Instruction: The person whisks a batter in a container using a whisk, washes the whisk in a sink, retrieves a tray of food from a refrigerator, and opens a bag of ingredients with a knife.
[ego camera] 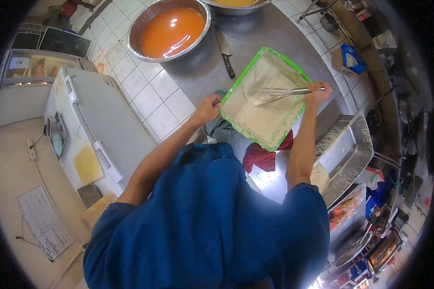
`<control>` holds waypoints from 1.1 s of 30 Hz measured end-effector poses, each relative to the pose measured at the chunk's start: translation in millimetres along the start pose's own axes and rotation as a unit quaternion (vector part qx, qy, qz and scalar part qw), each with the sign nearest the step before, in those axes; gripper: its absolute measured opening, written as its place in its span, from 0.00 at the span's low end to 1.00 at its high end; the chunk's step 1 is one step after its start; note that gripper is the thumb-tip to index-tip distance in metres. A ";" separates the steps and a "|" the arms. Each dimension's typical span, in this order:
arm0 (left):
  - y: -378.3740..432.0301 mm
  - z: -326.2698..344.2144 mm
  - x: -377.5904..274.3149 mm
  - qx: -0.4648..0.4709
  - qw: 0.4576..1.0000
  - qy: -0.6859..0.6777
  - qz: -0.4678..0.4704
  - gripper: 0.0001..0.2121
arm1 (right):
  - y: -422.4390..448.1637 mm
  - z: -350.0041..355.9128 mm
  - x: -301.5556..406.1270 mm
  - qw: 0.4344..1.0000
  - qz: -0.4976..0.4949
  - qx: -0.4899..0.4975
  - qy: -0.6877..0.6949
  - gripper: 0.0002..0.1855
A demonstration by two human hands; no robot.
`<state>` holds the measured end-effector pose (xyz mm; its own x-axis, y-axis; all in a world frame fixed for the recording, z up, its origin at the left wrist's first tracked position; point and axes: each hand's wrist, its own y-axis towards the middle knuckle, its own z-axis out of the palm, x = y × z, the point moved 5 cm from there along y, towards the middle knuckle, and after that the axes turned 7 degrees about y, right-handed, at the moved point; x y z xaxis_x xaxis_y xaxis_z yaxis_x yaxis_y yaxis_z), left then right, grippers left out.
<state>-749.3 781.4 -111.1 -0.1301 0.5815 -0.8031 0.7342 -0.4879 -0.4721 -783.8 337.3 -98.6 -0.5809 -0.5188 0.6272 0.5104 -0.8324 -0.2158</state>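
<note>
A green rectangular plastic tub (237, 80) holding pale batter (262, 121) stands on the steel table, with batter smeared along its rim. My left hand (207, 109) grips the tub's left corner. In my right hand (317, 93) is the handle of a wire whisk (280, 93), whose wires dip into the batter. A dark green cloth (218, 128) lies beside my left hand, and a dark red cloth (260, 158) shows by the tub's near corner.
Beyond the tub, a kitchen knife (225, 52) lies near a metal bowl (133, 39) of orange liquid. Another bowl (235, 9) holds yellow liquid. A deep steel pan (365, 144) is at the right, by a rounded pale mass (320, 178). A white chest freezer (108, 108) stands left.
</note>
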 end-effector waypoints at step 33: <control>0.4 -0.8 1.2 0.009 1.000 -0.009 -0.011 0.06 | -78.1 22.1 -30.3 0.990 0.098 0.095 -0.045 0.14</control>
<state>-748.6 782.5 -111.9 -0.1579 0.5802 -0.7990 0.7187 -0.4874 -0.4959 -792.1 422.3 -84.2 -0.4044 -0.6408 0.6526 0.7230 -0.6609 -0.2009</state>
